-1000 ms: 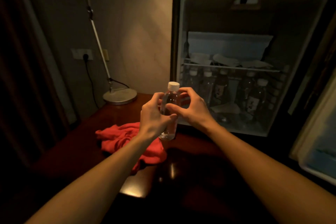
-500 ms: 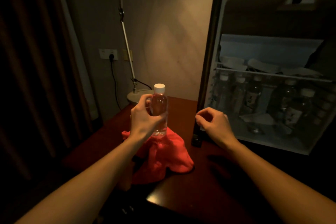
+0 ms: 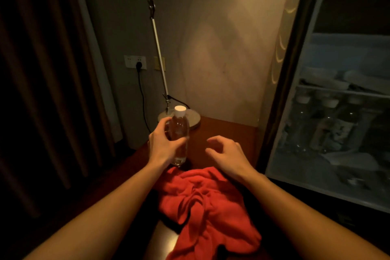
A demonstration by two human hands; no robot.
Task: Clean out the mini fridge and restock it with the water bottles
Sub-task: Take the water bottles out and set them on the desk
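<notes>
Left hand (image 3: 163, 145) was wrapped around a clear bottle (image 3: 179, 135), with the fingers curled on its left side and the thumb across its front. The bottle stood upright, and its base was at or just above the table (image 3: 228, 133); I could not tell if it touched the wood. Its white cap (image 3: 180, 110) was on. This spot was near the far left corner of the table, just in front of the round lamp base (image 3: 194, 119).

Right hand (image 3: 226, 157) hung over the table beside the bottle, apart from it. Its fingers were loosely bent and held nothing.

A red cloth (image 3: 206, 207) lay crumpled on the table, between the two forearms, near the front edge. Its far end was just beside the bottle base.

At the right side the fridge (image 3: 295, 95) stood open. Under its wire shelf (image 3: 329, 89) several bottles (image 3: 329, 124) with white caps stood in a row; the view there was blurred, so I could not count them. Some pale, flat things lay on the shelf, but they were too unclear to name.

On the wall behind, a plug sat in a socket (image 3: 138, 64), and a thin lamp pole (image 3: 157, 38) rose from the base. A dark curtain (image 3: 42, 69) filled the left side
</notes>
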